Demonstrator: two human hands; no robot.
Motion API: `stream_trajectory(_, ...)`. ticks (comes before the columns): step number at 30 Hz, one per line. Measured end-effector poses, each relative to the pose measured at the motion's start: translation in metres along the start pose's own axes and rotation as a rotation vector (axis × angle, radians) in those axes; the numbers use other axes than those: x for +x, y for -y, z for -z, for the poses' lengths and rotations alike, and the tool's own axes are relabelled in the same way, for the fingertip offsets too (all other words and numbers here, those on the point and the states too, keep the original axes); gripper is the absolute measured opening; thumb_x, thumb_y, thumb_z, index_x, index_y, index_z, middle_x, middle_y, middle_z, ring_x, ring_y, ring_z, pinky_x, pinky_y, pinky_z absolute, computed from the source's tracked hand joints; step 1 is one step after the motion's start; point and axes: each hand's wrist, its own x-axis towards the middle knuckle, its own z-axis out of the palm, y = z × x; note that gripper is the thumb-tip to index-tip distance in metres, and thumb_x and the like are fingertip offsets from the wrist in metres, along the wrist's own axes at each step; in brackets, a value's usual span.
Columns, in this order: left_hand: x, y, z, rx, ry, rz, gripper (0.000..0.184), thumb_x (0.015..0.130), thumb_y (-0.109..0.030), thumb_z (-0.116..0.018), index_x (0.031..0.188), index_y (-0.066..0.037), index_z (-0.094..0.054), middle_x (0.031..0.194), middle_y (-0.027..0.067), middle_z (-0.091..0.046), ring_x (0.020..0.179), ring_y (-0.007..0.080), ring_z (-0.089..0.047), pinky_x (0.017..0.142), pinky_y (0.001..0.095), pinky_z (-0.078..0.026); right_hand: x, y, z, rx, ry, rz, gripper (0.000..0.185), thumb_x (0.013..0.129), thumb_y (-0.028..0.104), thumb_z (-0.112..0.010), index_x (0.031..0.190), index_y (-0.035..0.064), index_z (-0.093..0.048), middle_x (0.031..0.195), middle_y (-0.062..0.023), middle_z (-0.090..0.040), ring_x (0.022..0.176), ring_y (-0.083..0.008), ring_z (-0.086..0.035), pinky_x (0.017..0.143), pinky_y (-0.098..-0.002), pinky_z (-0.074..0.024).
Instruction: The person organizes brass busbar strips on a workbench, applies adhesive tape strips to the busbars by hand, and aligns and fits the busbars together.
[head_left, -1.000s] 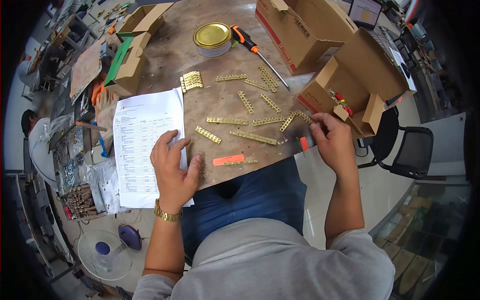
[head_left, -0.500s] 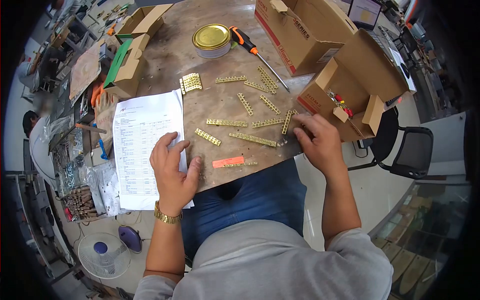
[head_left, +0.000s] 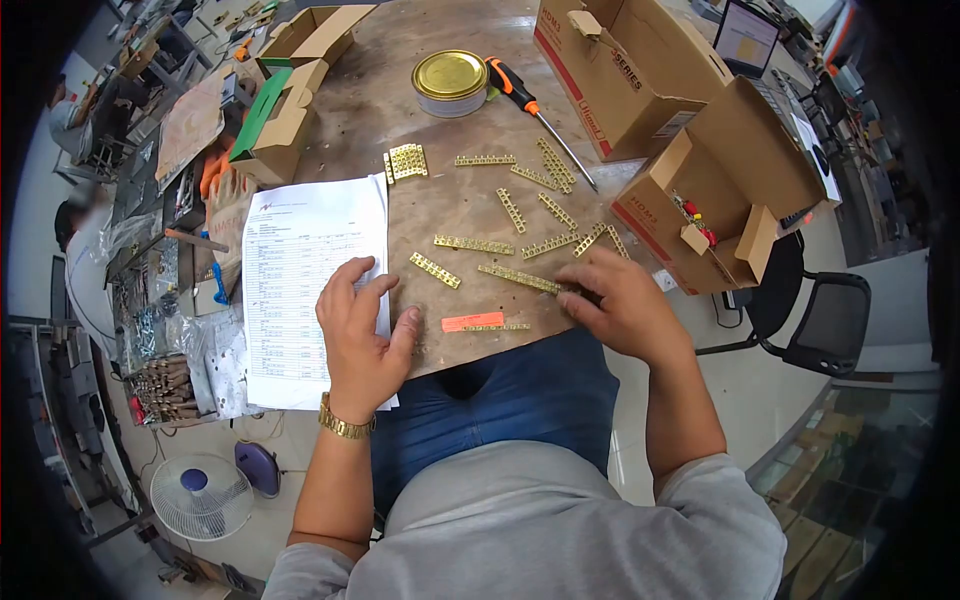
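My left hand [head_left: 362,325] rests open over the right edge of the printed sheets [head_left: 300,300], fingers spread and nothing in them. At the table's front right, my right hand [head_left: 630,310] has its thumb and fingers around the right end of a long brass terminal bar [head_left: 518,278], which still lies on the wood. Shorter brass bars lie about it, among them one at the left [head_left: 435,270] and one just above [head_left: 549,246]. An orange slip [head_left: 473,321] with a thin brass bar [head_left: 497,328] at its lower edge lies between my hands.
Further back stand a round tin [head_left: 450,82], an orange-black screwdriver [head_left: 540,120] and a block of brass bars [head_left: 407,161]. Cardboard boxes [head_left: 625,75] line the right, one open box [head_left: 665,205] holding red parts. Tools and gloves [head_left: 228,215] crowd the left.
My right hand has moved left and toward me, from the short bars at the right to the long bar's end. My left hand stays over the sheets. The view has shifted slightly.
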Motion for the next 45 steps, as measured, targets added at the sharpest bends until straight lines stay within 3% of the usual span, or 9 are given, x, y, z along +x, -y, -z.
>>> stream_trajectory(12, 0.0, -0.001, 0.0, -0.007, -0.006, -0.006, 0.04, 0.09, -0.019, -0.084, 0.127, -0.006, -0.075, 0.15, 0.0216, -0.063, 0.139, 0.0422, -0.057, 0.119, 0.0514, -0.041, -0.004, -0.01, 0.001, 0.131, 0.004, -0.178, 0.012, 0.094, 0.009, -0.086, 0.101, -0.0001, -0.082, 0.087, -0.0127, -0.075, 0.081, -0.0281, -0.075, 0.076, -0.0389, -0.0588)
stream_trajectory(15, 0.0, 0.0, -0.001, -0.008, -0.008, -0.011, 0.04, 0.091, -0.021, -0.084, 0.127, -0.006, -0.075, 0.15, 0.0218, -0.063, 0.139, 0.0423, -0.057, 0.119, 0.0515, -0.041, -0.01, -0.013, 0.007, 0.09, -0.014, -0.152, 0.015, 0.094, 0.014, -0.083, 0.101, 0.0009, -0.082, 0.093, -0.0162, -0.078, 0.087, -0.0358, -0.077, 0.079, -0.0444, -0.0601)
stream_trajectory(33, 0.0, -0.001, -0.001, -0.029, -0.004, 0.0, 0.044, 0.087, -0.019, -0.085, 0.127, -0.004, -0.075, 0.148, 0.0235, -0.062, 0.14, 0.0438, -0.055, 0.12, 0.0534, -0.039, -0.012, -0.036, 0.004, -0.23, -0.356, -0.233, 0.011, 0.098, 0.011, -0.078, 0.104, 0.0016, -0.079, 0.096, -0.0181, -0.075, 0.086, -0.0374, -0.077, 0.079, -0.0459, -0.0607)
stream_trajectory(42, 0.004, 0.0, -0.001, 0.01, 0.013, 0.034, 0.041, 0.089, -0.018, -0.084, 0.127, -0.006, -0.074, 0.146, 0.0201, -0.065, 0.138, 0.0416, -0.058, 0.118, 0.0516, -0.041, -0.015, -0.033, -0.008, -0.091, -0.452, -0.317, 0.017, 0.098, 0.013, -0.079, 0.112, 0.0026, -0.078, 0.096, -0.0144, -0.073, 0.083, -0.0341, -0.075, 0.077, -0.0434, -0.061)
stream_trajectory(45, 0.006, 0.002, 0.001, -0.01, 0.026, 0.058, 0.042, 0.088, -0.018, -0.084, 0.127, -0.005, -0.074, 0.145, 0.0202, -0.065, 0.138, 0.0414, -0.058, 0.119, 0.0518, -0.04, -0.019, -0.012, -0.012, 0.056, -0.435, -0.244, 0.019, 0.096, 0.013, -0.08, 0.113, 0.0043, -0.078, 0.098, -0.0114, -0.073, 0.08, -0.0314, -0.073, 0.075, -0.0407, -0.0608)
